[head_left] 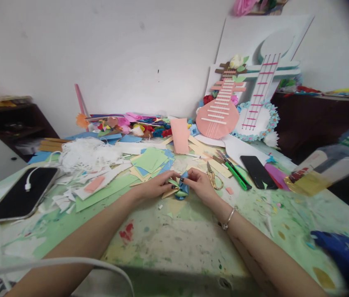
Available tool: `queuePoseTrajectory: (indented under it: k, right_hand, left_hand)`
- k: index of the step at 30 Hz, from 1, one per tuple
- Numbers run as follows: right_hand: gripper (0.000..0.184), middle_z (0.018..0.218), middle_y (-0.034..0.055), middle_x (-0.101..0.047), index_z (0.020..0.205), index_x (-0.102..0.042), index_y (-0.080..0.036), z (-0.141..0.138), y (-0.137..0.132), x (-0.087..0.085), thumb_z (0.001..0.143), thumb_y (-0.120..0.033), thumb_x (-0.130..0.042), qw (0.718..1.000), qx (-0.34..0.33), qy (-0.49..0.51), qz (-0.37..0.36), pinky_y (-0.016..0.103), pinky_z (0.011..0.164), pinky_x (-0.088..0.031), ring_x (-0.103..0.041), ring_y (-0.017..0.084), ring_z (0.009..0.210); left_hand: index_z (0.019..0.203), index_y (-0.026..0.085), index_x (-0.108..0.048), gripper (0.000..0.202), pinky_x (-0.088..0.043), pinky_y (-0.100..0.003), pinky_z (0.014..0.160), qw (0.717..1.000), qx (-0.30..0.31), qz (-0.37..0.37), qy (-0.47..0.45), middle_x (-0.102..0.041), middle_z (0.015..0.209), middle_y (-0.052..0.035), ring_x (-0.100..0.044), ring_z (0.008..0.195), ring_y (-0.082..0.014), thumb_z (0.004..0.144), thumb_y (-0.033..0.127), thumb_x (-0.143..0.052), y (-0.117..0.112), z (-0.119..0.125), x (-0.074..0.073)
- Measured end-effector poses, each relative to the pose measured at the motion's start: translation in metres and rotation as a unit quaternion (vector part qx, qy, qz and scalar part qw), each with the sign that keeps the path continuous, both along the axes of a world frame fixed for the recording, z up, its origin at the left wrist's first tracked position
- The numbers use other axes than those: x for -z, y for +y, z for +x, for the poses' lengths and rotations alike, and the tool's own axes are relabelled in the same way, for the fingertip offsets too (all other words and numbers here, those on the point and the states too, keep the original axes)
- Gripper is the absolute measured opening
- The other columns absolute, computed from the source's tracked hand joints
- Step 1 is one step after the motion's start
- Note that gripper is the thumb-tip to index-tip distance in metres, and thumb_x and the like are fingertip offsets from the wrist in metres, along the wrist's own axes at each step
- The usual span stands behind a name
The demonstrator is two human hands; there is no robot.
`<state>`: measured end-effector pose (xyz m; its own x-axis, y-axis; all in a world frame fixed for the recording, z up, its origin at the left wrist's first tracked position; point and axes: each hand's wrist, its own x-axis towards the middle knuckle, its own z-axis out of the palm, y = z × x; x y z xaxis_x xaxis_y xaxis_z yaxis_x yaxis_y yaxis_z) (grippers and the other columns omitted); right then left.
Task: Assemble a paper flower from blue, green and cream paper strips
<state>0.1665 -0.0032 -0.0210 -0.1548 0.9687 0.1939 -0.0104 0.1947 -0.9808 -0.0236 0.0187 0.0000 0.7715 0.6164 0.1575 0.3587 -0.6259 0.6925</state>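
My left hand and my right hand meet at the middle of the paint-stained table. Both pinch a small folded paper piece made of blue, green and tan paper. The fingers of each hand are closed on it, left on the green and tan side, right on the blue side. A silver bracelet circles my right wrist. Small scissors lie just right of my right hand. A stack of green and blue paper squares lies just beyond my hands.
A phone on a white cable lies at the left, a black phone at the right beside green pens. Paper scraps and paper flowers crowd the back. A pink paper lute leans on the wall.
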Motion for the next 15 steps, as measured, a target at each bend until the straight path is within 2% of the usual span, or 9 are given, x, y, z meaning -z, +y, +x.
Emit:
queuePoseTrajectory:
  k: [3,6,9,12,15]
  right_hand:
    - [0.019,0.062,-0.0032,-0.051,0.069,-0.048,-0.017,-0.001,-0.001,-0.002,0.065,-0.027,-0.064,0.999,-0.008,-0.034,0.027,0.022,0.055,-0.037,-0.046,0.009,0.057]
    - [0.015,0.068,-0.0014,-0.054,0.074,-0.051,-0.017,-0.003,-0.002,-0.003,0.068,-0.026,-0.061,0.997,-0.010,-0.064,0.045,0.024,0.061,-0.041,-0.051,0.011,0.062]
    - [0.012,0.072,-0.0010,-0.055,0.078,-0.052,-0.017,-0.004,-0.005,-0.003,0.070,-0.024,-0.058,0.995,-0.022,-0.078,0.053,0.024,0.062,-0.043,-0.052,0.011,0.066]
    - [0.011,0.074,-0.0003,-0.057,0.078,-0.053,-0.017,-0.005,-0.005,-0.003,0.070,-0.023,-0.058,0.996,-0.016,-0.077,0.049,0.024,0.063,-0.044,-0.053,0.011,0.068]
    - [0.013,0.076,0.0013,-0.060,0.078,-0.054,-0.016,-0.004,-0.005,-0.002,0.070,-0.024,-0.059,0.996,-0.021,-0.075,0.037,0.026,0.064,-0.045,-0.055,0.012,0.069]
  left_hand:
    - [0.099,0.016,-0.057,0.023,-0.041,-0.029,0.082,0.992,-0.053,0.117,-0.009,-0.056,0.096,-0.0067,-0.052,0.090,-0.0173,0.081,0.025,-0.046,-0.001,0.006,0.003]
    - [0.098,0.015,-0.058,0.024,-0.041,-0.030,0.082,0.982,-0.079,0.165,-0.036,-0.059,0.094,-0.0078,-0.053,0.090,-0.0184,0.077,0.027,-0.053,-0.002,0.010,0.005]
    - [0.098,0.016,-0.060,0.027,-0.042,-0.029,0.081,0.979,-0.109,0.153,-0.074,-0.061,0.096,-0.0075,-0.055,0.091,-0.0182,0.074,0.027,-0.058,-0.005,0.013,0.005]
    - [0.089,0.015,-0.063,0.022,-0.043,-0.027,0.075,0.977,-0.156,0.117,-0.085,-0.063,0.087,-0.0058,-0.058,0.083,-0.0173,0.070,0.027,-0.061,-0.006,0.014,0.004]
    - [0.081,0.015,-0.063,0.019,-0.043,-0.027,0.073,0.979,-0.166,0.093,-0.073,-0.063,0.082,-0.0037,-0.058,0.078,-0.0161,0.068,0.029,-0.063,-0.005,0.013,0.002]
